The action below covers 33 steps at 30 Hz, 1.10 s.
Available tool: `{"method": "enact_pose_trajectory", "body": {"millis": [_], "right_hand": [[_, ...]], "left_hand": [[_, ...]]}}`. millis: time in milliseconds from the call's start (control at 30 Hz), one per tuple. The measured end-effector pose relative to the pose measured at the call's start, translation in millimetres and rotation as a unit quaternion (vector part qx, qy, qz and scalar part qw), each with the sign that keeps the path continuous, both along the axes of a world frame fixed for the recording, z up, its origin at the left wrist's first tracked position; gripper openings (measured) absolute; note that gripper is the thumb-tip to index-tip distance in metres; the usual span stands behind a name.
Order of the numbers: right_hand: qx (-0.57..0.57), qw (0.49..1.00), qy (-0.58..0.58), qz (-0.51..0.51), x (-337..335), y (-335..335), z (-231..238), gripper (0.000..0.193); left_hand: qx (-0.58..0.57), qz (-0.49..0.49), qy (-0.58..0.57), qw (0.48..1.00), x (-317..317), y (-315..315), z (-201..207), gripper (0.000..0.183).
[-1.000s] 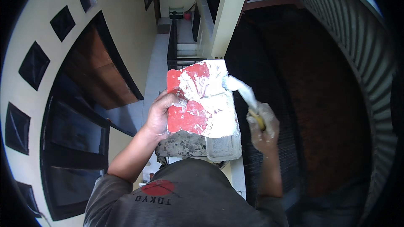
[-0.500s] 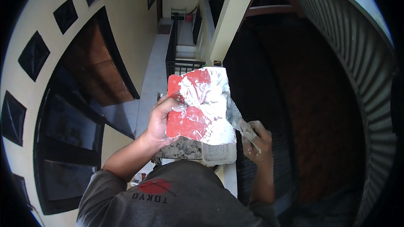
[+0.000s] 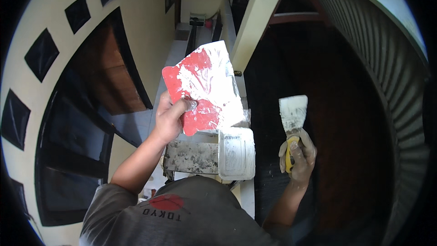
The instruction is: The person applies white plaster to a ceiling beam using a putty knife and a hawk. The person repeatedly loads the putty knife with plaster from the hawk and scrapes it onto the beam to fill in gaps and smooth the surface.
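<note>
A broad red plastic spreader (image 3: 199,120), its far and right parts thick with white putty, is gripped along its left edge by my left hand (image 3: 169,116), thumb on top. Off to the right, my right hand (image 3: 301,159) is wrapped round the yellow handle of a putty knife (image 3: 293,113). White putty smears the knife's blade, which points away from me and is apart from the spreader. Below the spreader's near right corner sits a rectangular putty-coated tray (image 3: 236,155). Whitish residue marks the fingers of my right hand.
A stained board (image 3: 191,157) lies beside the tray, close to my body. To the left stand a cream wall and a dark-framed window (image 3: 77,141). A cream post (image 3: 257,23) rises ahead, with a dark drop to its right and a corrugated panel (image 3: 359,50) beyond.
My right hand has drawn the putty knife off the spreader's right edge, out to the right, and turned its blade away from me. The spreader has shifted up and left and tilted, uncovering the tray.
</note>
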State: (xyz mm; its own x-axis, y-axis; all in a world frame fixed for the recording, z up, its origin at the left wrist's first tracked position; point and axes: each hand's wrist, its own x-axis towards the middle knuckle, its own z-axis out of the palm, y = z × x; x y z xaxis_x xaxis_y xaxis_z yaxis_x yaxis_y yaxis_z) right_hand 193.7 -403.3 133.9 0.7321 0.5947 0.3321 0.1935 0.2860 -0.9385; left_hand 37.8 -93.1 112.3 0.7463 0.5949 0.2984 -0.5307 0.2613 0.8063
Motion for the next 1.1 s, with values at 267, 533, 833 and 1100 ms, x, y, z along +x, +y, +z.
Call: {"method": "enact_pose_trajectory", "body": {"millis": [267, 533, 833, 1100], "right_hand": [[-0.074, 0.976, 0.087, 0.187, -10.4, 6.0, 31.2, 0.033], [-0.13, 0.966, 0.088, 0.206, -6.8, 16.8, 40.0, 0.029], [-0.219, 0.958, 0.082, 0.163, -18.1, 21.9, 56.1, 0.031], [-0.223, 0.957, 0.118, 0.142, -25.2, 32.9, 62.2, 0.03]], "left_hand": [[0.314, 0.022, 0.001, 0.949, -2.7, -8.3, 4.2, 0.018], [0.45, 0.046, -0.017, 0.892, -6.4, -7.8, 10.5, 0.028], [0.592, 0.04, -0.02, 0.805, -2.3, -3.3, 3.6, 0.064], [0.692, 0.053, -0.01, 0.72, 3.7, 6.7, 10.8, 0.075]]}}
